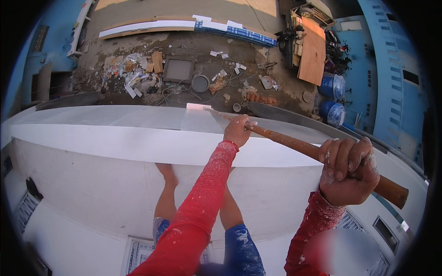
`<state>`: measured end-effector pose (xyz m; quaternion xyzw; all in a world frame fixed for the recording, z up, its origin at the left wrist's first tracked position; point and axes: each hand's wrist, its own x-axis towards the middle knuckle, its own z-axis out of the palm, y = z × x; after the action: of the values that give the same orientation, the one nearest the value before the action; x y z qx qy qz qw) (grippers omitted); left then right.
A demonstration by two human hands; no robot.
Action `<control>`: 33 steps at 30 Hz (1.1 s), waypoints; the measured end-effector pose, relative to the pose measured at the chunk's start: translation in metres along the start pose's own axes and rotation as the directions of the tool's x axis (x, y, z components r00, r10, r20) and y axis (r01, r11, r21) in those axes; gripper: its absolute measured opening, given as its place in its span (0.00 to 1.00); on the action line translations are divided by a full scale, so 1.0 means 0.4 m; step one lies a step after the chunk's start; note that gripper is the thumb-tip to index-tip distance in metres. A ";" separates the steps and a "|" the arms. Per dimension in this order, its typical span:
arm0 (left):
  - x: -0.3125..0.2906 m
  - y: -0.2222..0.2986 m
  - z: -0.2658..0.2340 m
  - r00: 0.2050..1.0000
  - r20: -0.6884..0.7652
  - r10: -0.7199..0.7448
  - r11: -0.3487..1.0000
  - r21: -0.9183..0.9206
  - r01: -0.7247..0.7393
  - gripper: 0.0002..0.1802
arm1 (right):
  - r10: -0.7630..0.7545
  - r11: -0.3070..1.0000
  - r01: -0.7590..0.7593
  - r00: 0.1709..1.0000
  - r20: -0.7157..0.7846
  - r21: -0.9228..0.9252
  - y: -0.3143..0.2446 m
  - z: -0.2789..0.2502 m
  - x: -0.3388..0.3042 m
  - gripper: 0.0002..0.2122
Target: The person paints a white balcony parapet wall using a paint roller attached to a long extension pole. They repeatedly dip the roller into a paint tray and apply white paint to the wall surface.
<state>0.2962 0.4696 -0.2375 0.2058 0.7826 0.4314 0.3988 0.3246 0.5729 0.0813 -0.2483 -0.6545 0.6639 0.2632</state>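
Both my hands grip a paint roller by its long brown wooden pole [287, 141], which slants from lower right up to the ledge. My left hand [237, 130] is closed round the thinner far part. Nearer the butt end, my right hand [348, 169] wraps round the pole, its fingers flecked with white paint. The pale roller head [199, 106] touches the outer edge of a wet-looking grey-white ledge [152, 117]. White specks cover both red sleeves.
My bare feet stand by a white raised band [115, 137]. Far below the ledge lie a rubbish heap [131, 69], a round grey tub [200, 83], bricks [261, 98], blue barrels [332, 86], a plywood sheet [312, 50] on a loaded vehicle, and long blue-and-white stacked panels [235, 32].
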 end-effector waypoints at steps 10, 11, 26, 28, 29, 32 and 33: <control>0.072 -0.189 0.003 0.976 0.212 -0.052 0.974 0.227 0.003 0.18 | 0.008 1.000 -0.008 1.000 -0.015 -0.014 -0.012 -0.018 -0.028 0.15; 0.082 -0.209 -0.001 0.976 0.214 -0.027 0.975 0.220 -0.022 0.18 | 0.008 1.000 -0.009 1.000 -0.016 -0.011 -0.008 -0.017 -0.029 0.15; -0.014 -0.114 0.042 0.999 0.046 0.020 0.991 0.132 -0.026 0.17 | -0.062 0.998 0.062 0.998 0.020 -0.019 -0.168 -0.063 -0.011 0.15; 0.018 -0.145 0.046 0.994 0.097 -0.043 0.988 0.154 0.028 0.18 | -0.018 1.000 0.018 1.000 -0.004 -0.010 -0.107 -0.058 -0.013 0.15; 0.040 -0.171 0.045 0.992 0.108 -0.066 0.984 0.169 0.048 0.19 | -0.012 1.000 0.012 1.000 -0.011 0.016 -0.068 -0.053 -0.015 0.15; 0.087 -0.256 0.052 0.993 0.110 -0.053 0.983 0.179 0.033 0.19 | -0.039 0.999 0.039 0.999 0.000 -0.018 0.031 -0.035 -0.020 0.15; 0.096 -0.281 0.057 0.988 0.130 -0.079 0.981 0.187 0.054 0.19 | -0.034 0.999 0.035 0.999 0.002 -0.031 0.050 -0.032 -0.021 0.15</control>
<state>0.2940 0.4459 -0.3561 0.2443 0.7962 0.3290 0.4451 0.3388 0.5765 0.0610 -0.2404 -0.6690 0.6493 0.2702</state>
